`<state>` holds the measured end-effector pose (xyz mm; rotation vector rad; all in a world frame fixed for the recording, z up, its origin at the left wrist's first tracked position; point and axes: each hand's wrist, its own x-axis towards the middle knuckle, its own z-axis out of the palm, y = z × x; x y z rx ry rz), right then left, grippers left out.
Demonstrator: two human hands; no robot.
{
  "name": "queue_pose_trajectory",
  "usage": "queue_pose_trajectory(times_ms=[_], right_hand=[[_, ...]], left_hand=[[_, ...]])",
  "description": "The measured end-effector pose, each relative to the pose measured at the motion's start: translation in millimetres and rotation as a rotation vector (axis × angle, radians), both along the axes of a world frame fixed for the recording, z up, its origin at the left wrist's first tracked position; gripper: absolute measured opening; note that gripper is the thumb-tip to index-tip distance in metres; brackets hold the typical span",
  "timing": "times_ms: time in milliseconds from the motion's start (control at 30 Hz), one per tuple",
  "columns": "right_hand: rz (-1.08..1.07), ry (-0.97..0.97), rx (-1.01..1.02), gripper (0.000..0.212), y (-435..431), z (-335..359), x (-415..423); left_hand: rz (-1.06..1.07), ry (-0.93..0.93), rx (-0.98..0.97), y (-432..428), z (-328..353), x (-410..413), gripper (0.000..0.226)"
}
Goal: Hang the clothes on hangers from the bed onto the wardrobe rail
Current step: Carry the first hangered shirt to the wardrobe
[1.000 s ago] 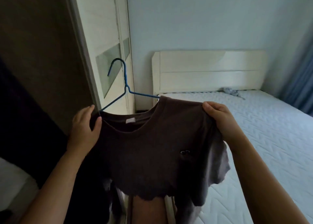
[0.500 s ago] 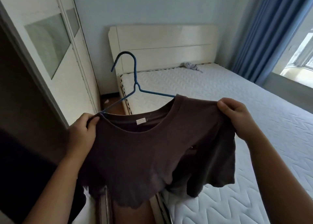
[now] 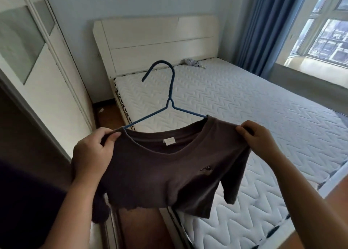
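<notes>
A dark brown T-shirt [image 3: 162, 175] hangs on a blue wire hanger [image 3: 170, 98], held up in front of me over the gap between bed and wardrobe. My left hand [image 3: 92, 152] pinches the shirt's left shoulder together with the hanger's arm. My right hand [image 3: 258, 139] grips the right shoulder of the shirt. The hanger's hook points up and to the left, free of any rail. The wardrobe [image 3: 37, 64] stands at the left with its sliding door; the rail is out of view.
The bed [image 3: 244, 105] with a white quilted mattress and cream headboard fills the right half. A small grey cloth [image 3: 191, 62] lies near the headboard. Blue curtains [image 3: 263, 28] and a window are at the far right. Brown floor runs between bed and wardrobe.
My view has swung right, from the wardrobe towards the bed and window. Both hands have kept their hold on the shirt's shoulders, and the hanger stays upright.
</notes>
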<state>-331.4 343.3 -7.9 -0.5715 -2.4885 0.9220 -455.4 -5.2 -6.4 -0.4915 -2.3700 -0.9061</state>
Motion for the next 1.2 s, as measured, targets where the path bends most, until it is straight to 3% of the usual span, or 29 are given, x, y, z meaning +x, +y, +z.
queue_pose_trajectory(times_ms=[333,600,767,1033,1200], right_hand=[[-0.219,-0.115,-0.015,0.016,29,-32,76],[-0.338,-0.137,-0.066,0.017,66,-52,154],[-0.545,-0.172,-0.112,0.015,174,-64,349],[-0.485,-0.204,-0.146,0.015,184,-89,368],[-0.642,-0.218,-0.209,0.016,270,-91,517]], left_hand=[[-0.157,-0.014,-0.056,60,-22,22,0.012],[-0.295,-0.148,-0.088,113,-34,64,0.017],[-0.441,-0.305,-0.153,262,-53,219,0.015],[-0.398,-0.466,-0.077,273,-66,238,0.016],[-0.519,-0.495,-0.118,396,-76,356,0.018]])
